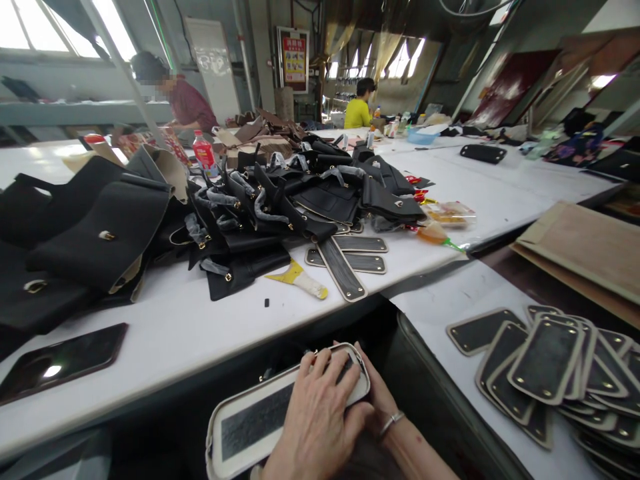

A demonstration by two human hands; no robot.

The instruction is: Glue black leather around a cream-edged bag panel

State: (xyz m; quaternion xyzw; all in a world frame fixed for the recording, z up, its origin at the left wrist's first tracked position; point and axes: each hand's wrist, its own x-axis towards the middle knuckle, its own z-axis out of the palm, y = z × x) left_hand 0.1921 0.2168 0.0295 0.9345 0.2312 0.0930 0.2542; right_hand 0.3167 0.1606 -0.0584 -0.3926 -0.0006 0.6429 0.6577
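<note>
A long, rounded piece with a pale rim and a dark inset panel is tilted in front of me, below the table edge. My left hand lies across its right part, fingers bent over the panel. My right hand, with a bracelet at the wrist, holds the piece's right end from behind; its fingers are partly hidden. Small metal fittings show on the piece's far edge. On the right-hand table rests a pile of rounded dark panels with pale edging. More such panels lie on the main table.
Black leather bag parts are heaped on the white table. A phone lies at the left. Nearby are a yellow-and-white scrap, a red-capped bottle and brown board. Two people sit in the background.
</note>
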